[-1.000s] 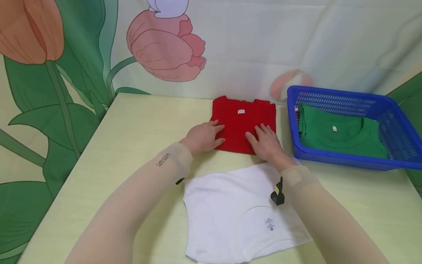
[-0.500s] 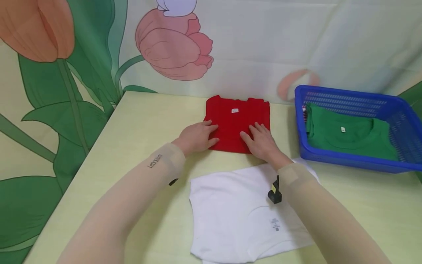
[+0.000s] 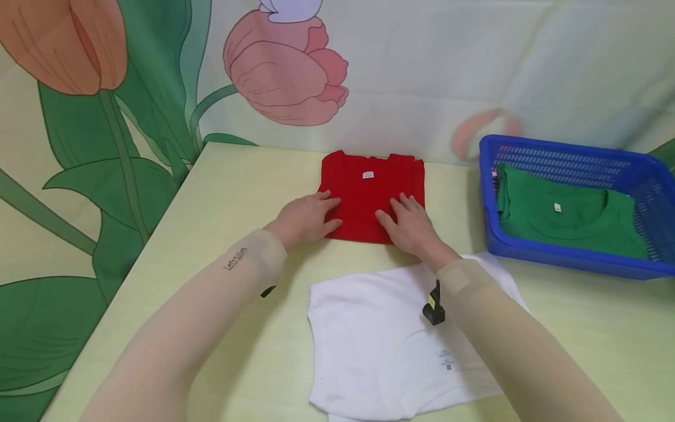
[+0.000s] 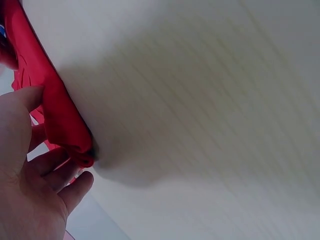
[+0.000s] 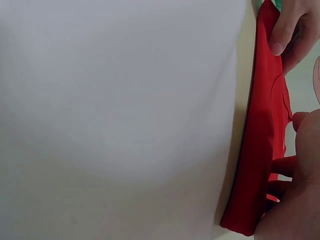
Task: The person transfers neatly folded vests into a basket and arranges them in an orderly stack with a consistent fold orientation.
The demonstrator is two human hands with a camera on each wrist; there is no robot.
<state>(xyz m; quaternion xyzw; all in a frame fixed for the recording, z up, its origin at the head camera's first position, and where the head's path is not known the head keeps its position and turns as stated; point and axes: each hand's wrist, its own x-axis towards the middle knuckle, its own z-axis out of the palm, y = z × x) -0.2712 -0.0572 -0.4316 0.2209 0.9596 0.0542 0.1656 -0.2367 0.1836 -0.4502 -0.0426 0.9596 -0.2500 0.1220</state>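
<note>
A folded red T-shirt with a white neck label lies near the table's back edge. On its left side rests my left hand, fingers spread and fairly straight on the cloth. My right hand lies on the lower right part of the same shirt, also with extended fingers. The left wrist view shows the red cloth under the thumb and fingertips at a folded edge. In the right wrist view both hands touch the red shirt. Nearer to me a white T-shirt lies flat, partly hidden under my right forearm.
A blue plastic basket stands at the right, holding a folded green T-shirt and some striped cloth at its left end. A curtain printed with tulips hangs behind the pale yellow table.
The head view has shifted slightly, so the basket and white shirt sit further right in it. The hands and the red shirt sit further left in view; both hands stay on the shirt.
</note>
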